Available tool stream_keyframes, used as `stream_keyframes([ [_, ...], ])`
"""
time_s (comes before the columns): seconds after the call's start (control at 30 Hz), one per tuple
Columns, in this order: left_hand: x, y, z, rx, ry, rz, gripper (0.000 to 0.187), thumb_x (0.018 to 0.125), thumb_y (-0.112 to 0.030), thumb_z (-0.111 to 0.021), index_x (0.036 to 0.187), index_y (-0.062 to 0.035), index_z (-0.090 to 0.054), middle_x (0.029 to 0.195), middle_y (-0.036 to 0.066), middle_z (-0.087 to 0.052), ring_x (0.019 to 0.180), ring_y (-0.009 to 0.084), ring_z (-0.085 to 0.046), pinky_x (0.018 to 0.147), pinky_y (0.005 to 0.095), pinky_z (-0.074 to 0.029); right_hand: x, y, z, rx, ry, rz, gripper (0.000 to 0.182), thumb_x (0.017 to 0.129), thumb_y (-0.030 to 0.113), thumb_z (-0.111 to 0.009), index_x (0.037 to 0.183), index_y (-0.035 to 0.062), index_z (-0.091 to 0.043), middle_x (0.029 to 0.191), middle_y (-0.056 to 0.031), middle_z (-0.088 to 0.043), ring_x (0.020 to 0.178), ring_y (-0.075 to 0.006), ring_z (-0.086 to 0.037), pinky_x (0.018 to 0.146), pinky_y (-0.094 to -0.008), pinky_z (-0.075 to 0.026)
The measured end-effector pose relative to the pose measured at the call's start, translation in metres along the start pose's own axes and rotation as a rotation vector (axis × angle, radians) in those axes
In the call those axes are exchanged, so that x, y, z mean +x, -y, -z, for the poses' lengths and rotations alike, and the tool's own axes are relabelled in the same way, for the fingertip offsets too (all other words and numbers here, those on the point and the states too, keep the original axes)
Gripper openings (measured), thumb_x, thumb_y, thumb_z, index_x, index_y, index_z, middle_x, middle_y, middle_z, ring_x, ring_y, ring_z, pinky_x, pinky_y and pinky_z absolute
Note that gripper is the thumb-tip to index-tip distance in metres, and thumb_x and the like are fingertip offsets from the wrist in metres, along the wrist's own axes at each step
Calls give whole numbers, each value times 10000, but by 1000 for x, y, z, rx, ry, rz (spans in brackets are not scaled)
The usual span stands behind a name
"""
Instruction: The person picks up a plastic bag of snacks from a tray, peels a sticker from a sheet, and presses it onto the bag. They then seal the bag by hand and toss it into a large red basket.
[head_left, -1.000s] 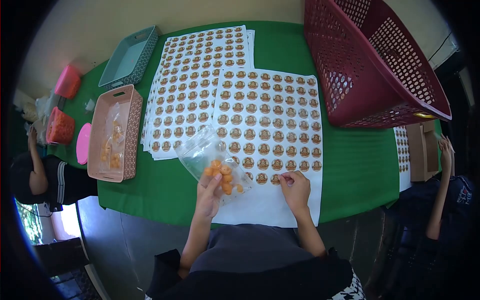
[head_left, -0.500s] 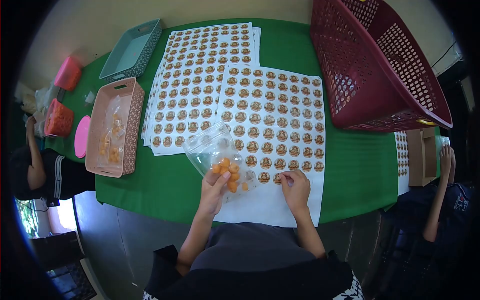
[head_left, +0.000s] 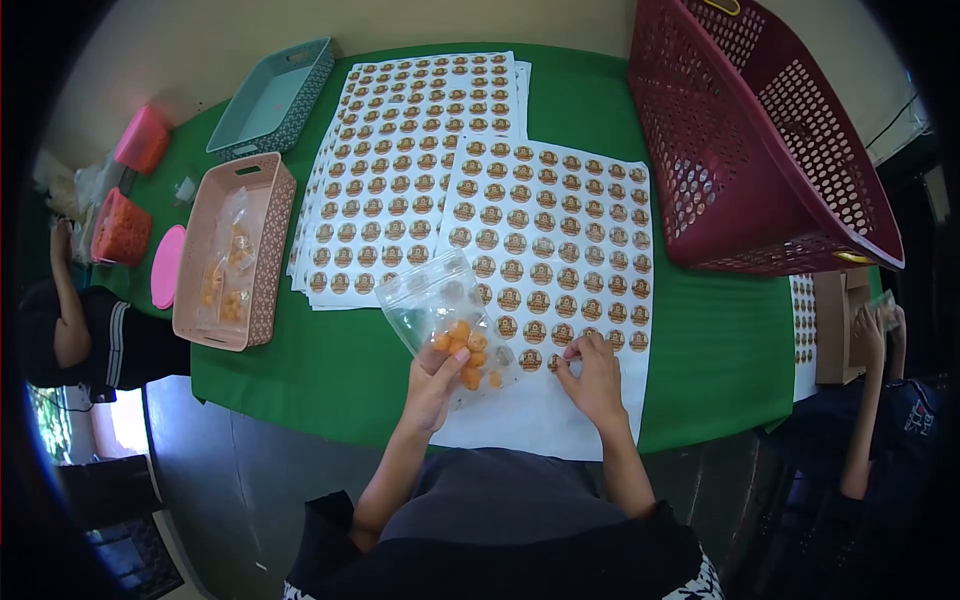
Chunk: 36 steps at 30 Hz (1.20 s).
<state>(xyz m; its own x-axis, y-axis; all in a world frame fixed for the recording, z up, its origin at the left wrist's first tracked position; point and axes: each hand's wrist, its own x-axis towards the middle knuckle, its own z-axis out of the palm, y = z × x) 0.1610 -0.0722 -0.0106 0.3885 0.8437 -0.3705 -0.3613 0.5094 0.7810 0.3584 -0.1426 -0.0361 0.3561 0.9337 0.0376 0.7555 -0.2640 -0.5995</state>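
My left hand [head_left: 437,388] is closed on a clear zip bag [head_left: 430,290] with several orange ball-shaped pieces [head_left: 462,345] inside. The bag tilts over the front sheet of round brown stickers [head_left: 567,280], its zip end pointing away from me. On the same sheet rests my right hand [head_left: 595,380], thumb and forefinger bent at the right edge of a round sticker [head_left: 554,363] in the row nearest me. That sticker is partly covered, and whether its edge is lifted is too small to see. The sheet's front strip is plain white.
Further sticker sheets [head_left: 375,185] are stacked behind. At left stand a pink basket [head_left: 265,260] holding filled bags, a teal basket [head_left: 305,95] and a pink lid [head_left: 168,267]. A large maroon basket [head_left: 735,190] stands right. Other people's arms [head_left: 68,330] show at both sides.
My right thumb and forefinger have shifted slightly and show a small gap behind the tips. The bag stays in my left hand. The person at right has raised a small bag.
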Motion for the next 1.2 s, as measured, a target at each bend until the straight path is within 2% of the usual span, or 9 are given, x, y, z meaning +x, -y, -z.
stream_keyframes([
  [0.27, 3, 2, -2, 38, 6, -57, 444, 740, -27, -563, 1129, -21, -348, 1051, 114, -486, 945, 166, -508, 773, 297, -438, 6, 6, 33, 266, 238, 81, 102, 650, 53, -582, 713, 41, -502, 672, -71, -534, 663, -209, -530, 624, -302, -412],
  [0.33, 3, -1, -4, 64, 20, -93, 464, 730, -13, -568, 1130, -18, -335, 1055, 113, -479, 954, 169, -504, 773, 291, -438, 4, 16, 56, 748, 585, 236, 92, 681, 46, -587, 744, 39, -520, 681, -49, -558, 651, -146, -538, 631, -266, -401],
  [0.37, 3, -3, -5, 76, 51, -60, 467, 721, -15, -580, 1120, -8, -339, 1050, 108, -478, 957, 178, -502, 778, 290, -435, 4, 21, 65, 747, 591, 243, 92, 681, 46, -587, 744, 39, -520, 681, -49, -558, 651, -146, -538, 631, -266, -401],
  [0.43, 0, -3, -5, 93, 80, -19, 471, 712, -17, -592, 1110, 2, -342, 1044, 103, -477, 960, 186, -500, 784, 289, -433, 3, 27, 75, 1201, 776, 312, 100, 711, 42, -578, 793, 37, -521, 717, -11, -554, 669, -84, -505, 626, -235, -376],
  [0.47, 0, -2, -6, 133, 105, -12, 488, 701, -30, -609, 1107, 7, -341, 1037, 105, -477, 964, 190, -497, 781, 293, -436, 4, 30, 74, 1204, 775, 310, 100, 711, 42, -578, 793, 37, -521, 717, -11, -554, 669, -84, -505, 626, -235, -376],
  [0.57, -1, 1, -10, 271, 177, -33, 526, 676, -55, -648, 1100, 12, -344, 1025, 113, -477, 967, 196, -495, 771, 304, -444, 14, 44, 60, 818, 304, 154, 165, 739, 58, -555, 889, 35, -491, 779, 3, -524, 708, -57, -465, 634, -206, -338],
  [0.73, -6, 3, -20, 382, 257, -91, 560, 641, -90, -697, 1077, 19, -363, 1023, 128, -472, 933, 193, -514, 733, 296, -467, 17, 52, 41, 986, 370, 99, 195, 788, 89, -485, 971, 29, -457, 803, -6, -525, 758, -64, -460, 660, -207, -327],
  [0.83, -8, 1, -24, 272, 247, 10, 552, 638, -100, -704, 1060, 26, -372, 990, 121, -485, 862, 180, -540, 679, 265, -477, 16, 54, 38, 1016, 364, 72, 198, 785, 75, -487, 972, 22, -455, 805, -19, -526, 754, -75, -464, 655, -211, -335],
  [1.2, -6, 6, -26, 310, 236, -31, 400, 699, -103, -651, 990, 18, -406, 830, 70, -531, 668, 92, -531, 539, 220, -434, 13, 56, 38, 819, 304, 155, 228, 747, 68, -517, 964, 18, -471, 754, -30, -505, 706, -101, -451, 653, -227, -357],
])
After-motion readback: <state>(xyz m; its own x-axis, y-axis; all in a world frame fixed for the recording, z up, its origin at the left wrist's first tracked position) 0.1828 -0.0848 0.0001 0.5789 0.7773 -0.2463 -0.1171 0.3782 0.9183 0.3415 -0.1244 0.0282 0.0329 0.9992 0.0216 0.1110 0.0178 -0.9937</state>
